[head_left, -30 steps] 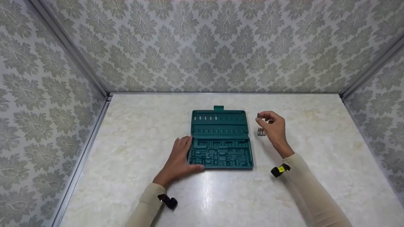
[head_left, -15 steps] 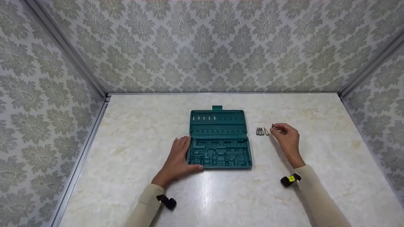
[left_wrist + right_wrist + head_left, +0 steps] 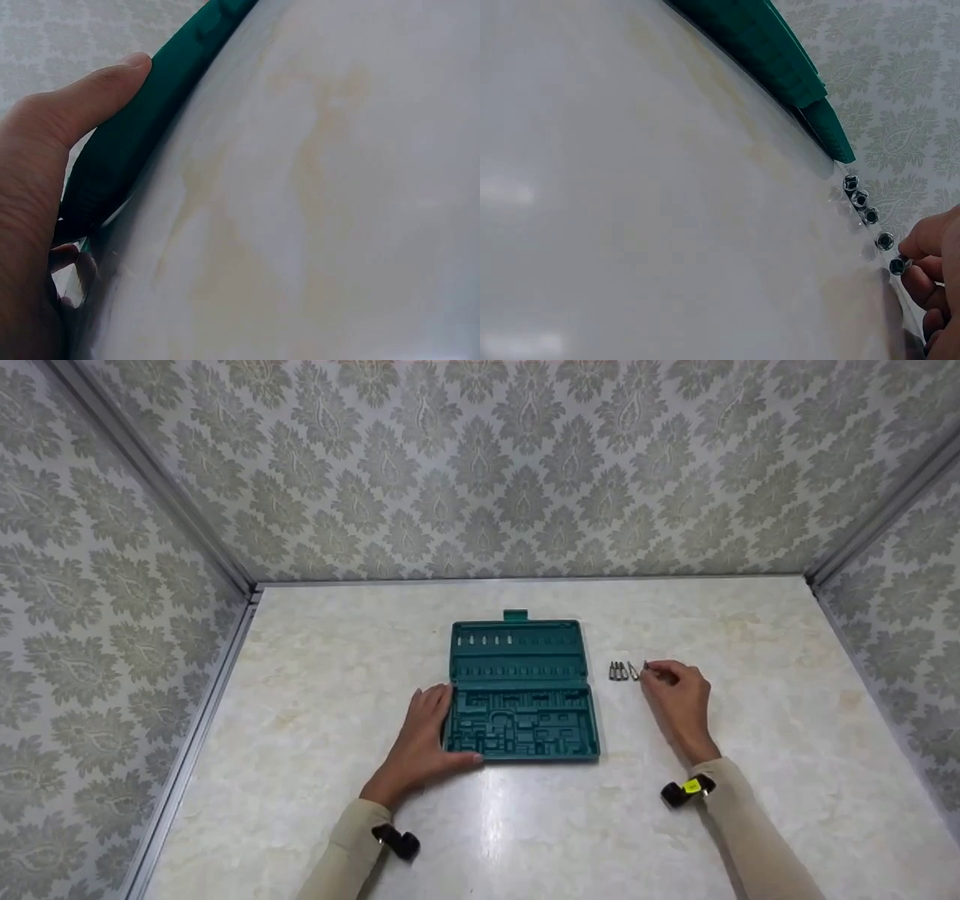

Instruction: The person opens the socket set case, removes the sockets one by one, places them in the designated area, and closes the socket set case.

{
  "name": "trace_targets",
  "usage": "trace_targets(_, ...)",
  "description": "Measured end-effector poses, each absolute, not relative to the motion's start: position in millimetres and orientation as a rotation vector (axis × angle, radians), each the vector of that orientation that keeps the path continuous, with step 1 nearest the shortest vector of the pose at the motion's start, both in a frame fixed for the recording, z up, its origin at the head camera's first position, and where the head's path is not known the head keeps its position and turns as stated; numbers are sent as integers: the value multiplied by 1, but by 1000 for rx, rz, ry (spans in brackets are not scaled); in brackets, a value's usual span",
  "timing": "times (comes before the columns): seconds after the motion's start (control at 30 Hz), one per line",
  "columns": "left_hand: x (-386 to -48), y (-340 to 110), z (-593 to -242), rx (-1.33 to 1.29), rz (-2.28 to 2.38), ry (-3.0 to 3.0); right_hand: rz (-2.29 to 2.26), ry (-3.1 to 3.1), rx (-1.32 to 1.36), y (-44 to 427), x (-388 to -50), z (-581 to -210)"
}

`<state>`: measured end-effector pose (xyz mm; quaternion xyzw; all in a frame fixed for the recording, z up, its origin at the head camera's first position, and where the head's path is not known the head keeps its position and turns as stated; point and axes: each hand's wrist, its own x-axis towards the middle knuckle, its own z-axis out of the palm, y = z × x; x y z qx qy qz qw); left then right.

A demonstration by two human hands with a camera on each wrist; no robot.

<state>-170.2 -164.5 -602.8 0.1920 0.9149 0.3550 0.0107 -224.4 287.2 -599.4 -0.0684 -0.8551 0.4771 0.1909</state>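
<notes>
A green plastic tool case lies unfolded on the table in the head view. Around its near left corner my left hand holds it, fingers along the left side and thumb on the front edge. The left wrist view has that thumb on the case wall. To the right of the case, my right hand pinches a small metal socket bit between thumb and fingers, down at the table. Several more socket bits stand in a short row beside it, their hollow round ends visible in the right wrist view.
Several small silver pieces sit in the left slots of the case's upper half. A latch tab sticks out from its far edge. Patterned walls bound the pale table at the back and both sides.
My right hand has moved right and toward me from above the row of socket bits, then lowered slightly at the row's right end. My left hand stays on the tool case.
</notes>
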Motion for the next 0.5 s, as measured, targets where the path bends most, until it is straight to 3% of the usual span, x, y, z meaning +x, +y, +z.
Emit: trace_targets(0.5, -167, -164, -600, 540, 1110, 2827, 1280, -2448, -263, 281, -227, -599)
